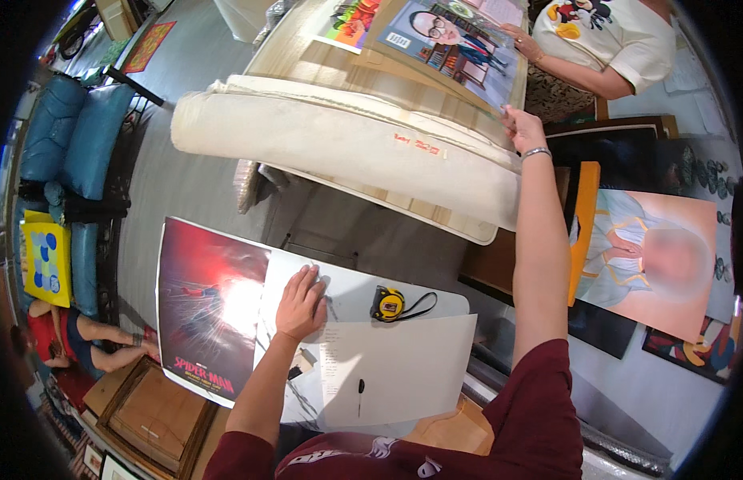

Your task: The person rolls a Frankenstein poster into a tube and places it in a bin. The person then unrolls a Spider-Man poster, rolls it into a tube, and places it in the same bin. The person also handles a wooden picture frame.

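My left hand [302, 306] lies flat, fingers spread, on the white table where it meets the right edge of a glossy dark-and-red poster [199, 336]. Stretched far forward, my right hand [522, 130] pinches the near right corner of a cartoon portrait [443, 50] of a person in glasses and a suit. To the right of my left hand is a yellow and black tape measure [390, 305] with a wrist strap. A large white sheet [403, 368] covers the near part of the table, with a small black pen-like item [361, 387] on it.
A thick cream roll [339, 128] spans the far table's near edge. Across it, another person's hand [528, 44] touches the portrait's side. A peach portrait print [647, 260] leans at right. Blue chairs [95, 152], a seated person [75, 336] and wooden frames [155, 420] are at left.
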`<control>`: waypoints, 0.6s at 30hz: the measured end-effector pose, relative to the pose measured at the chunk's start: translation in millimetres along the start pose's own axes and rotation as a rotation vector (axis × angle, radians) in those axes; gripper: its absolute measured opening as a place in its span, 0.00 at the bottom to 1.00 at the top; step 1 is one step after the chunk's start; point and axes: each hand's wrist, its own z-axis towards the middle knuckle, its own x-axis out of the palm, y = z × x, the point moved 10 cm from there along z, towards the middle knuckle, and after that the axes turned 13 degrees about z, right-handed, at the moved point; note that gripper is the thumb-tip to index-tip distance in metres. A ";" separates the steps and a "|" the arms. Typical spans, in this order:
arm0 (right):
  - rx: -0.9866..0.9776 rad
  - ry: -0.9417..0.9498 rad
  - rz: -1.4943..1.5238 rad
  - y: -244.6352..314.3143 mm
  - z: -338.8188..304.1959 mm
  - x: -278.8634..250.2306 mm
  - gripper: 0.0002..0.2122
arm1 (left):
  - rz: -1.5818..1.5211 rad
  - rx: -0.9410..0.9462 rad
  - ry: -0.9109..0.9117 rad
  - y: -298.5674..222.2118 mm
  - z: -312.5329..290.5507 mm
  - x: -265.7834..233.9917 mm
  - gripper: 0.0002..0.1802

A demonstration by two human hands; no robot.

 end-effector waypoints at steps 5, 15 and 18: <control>-0.278 -0.105 -0.010 27.8 -29.8 -38.8 0.13 | -0.011 0.016 0.014 -3.6 7.5 -6.6 0.21; -0.527 -0.032 -0.092 -100.6 -458.3 -24.4 0.06 | -0.068 -0.013 0.004 7.5 -7.0 -3.0 0.23; -0.350 0.069 -0.108 -151.2 -550.6 -7.6 0.05 | -0.050 0.028 -0.013 5.2 -8.5 -4.2 0.23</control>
